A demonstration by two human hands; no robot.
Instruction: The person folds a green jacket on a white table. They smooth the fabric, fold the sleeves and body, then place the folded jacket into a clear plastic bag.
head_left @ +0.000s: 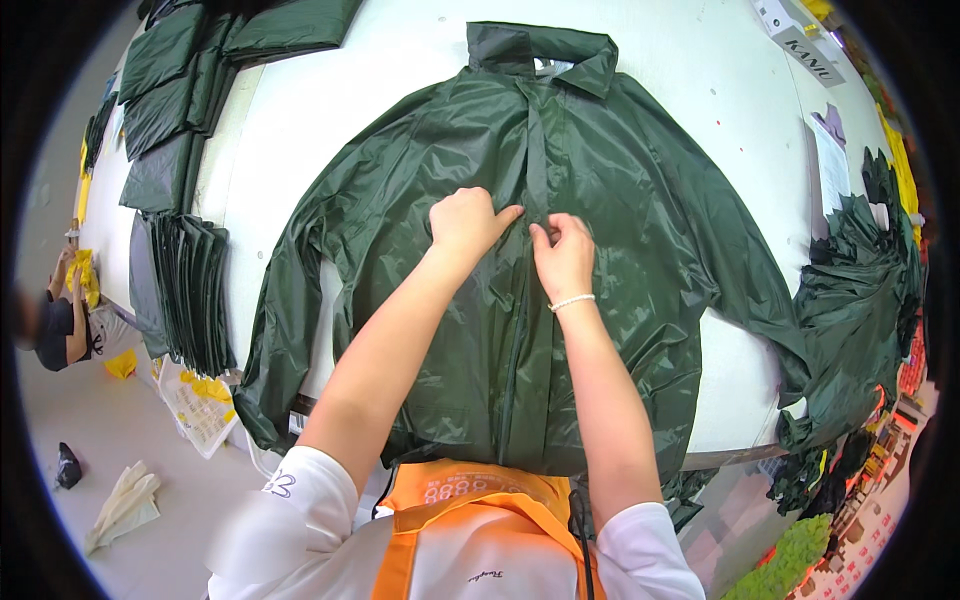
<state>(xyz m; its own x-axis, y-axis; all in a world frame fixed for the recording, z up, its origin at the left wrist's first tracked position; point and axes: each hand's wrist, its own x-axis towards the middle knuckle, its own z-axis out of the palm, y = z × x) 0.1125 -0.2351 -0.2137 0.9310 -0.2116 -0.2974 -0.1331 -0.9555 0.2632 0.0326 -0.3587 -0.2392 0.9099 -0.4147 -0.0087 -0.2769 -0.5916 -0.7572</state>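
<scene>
A dark green rain jacket (440, 340) lies spread face up on the white table, its collar (590, 60) at the far side and both sleeves out to the sides. My left hand (465, 222) is closed at the left of the front placket (537, 150), its thumb stretched toward the placket's edge. Just right of it, my right hand (565, 255) pinches at the same placket, thumb and fingers close together. A beaded bracelet circles my right wrist. The fabric under the curled fingers is hidden. Below the hands, the front opening runs down to the hem near my body.
Folded dark green garments (165, 90) are stacked at the far left, with an upright-edged pile (185, 290) nearer. A heap of loose green garments (850, 290) hangs over the right edge. A white box (800, 40) stands at the far right. Another person (75, 320) is at the left.
</scene>
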